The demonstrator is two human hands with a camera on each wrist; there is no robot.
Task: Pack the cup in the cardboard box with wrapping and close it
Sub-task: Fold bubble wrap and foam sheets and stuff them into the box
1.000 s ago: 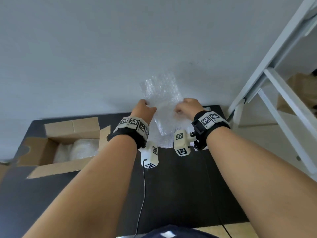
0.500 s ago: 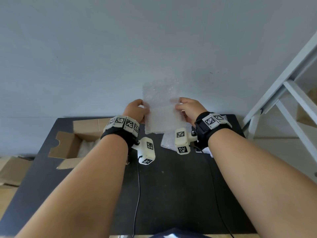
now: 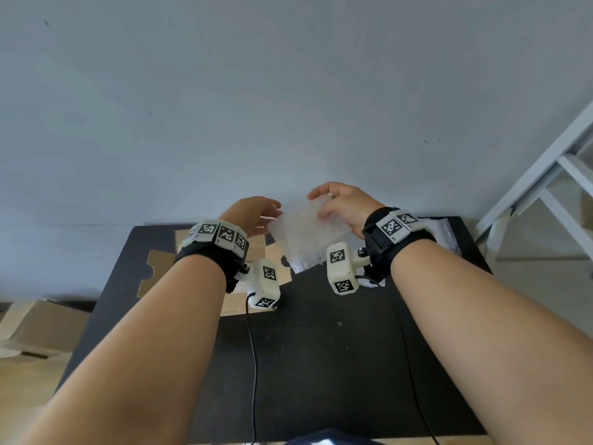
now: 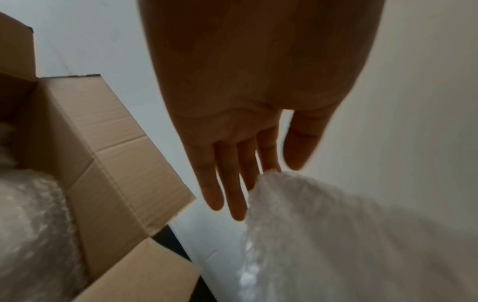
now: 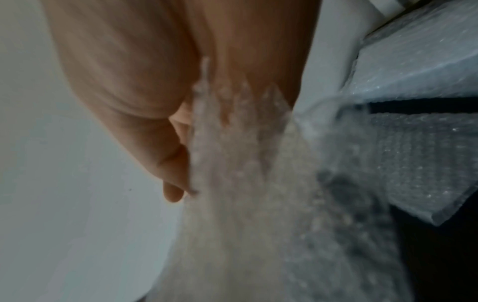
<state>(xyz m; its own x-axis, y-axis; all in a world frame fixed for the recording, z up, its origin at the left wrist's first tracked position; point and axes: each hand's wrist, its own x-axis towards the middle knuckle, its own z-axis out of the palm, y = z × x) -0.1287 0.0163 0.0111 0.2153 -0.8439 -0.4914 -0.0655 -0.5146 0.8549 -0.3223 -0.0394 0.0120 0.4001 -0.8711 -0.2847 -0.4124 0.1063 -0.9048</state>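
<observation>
My left hand [image 3: 253, 216] has let go of the bubble wrap [image 3: 308, 232].
Its fingers are straight; my right hand [image 3: 343, 203] pinches the sheet, tilted down-left, above the box [image 4: 108, 163].

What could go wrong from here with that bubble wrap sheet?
1. Only the right hand pinches the bubble wrap sheet; the left hand is open with straight fingers, so the sheet may slip or flop.
2. The cardboard box flaps stand up and could catch the sheet going in.
</observation>
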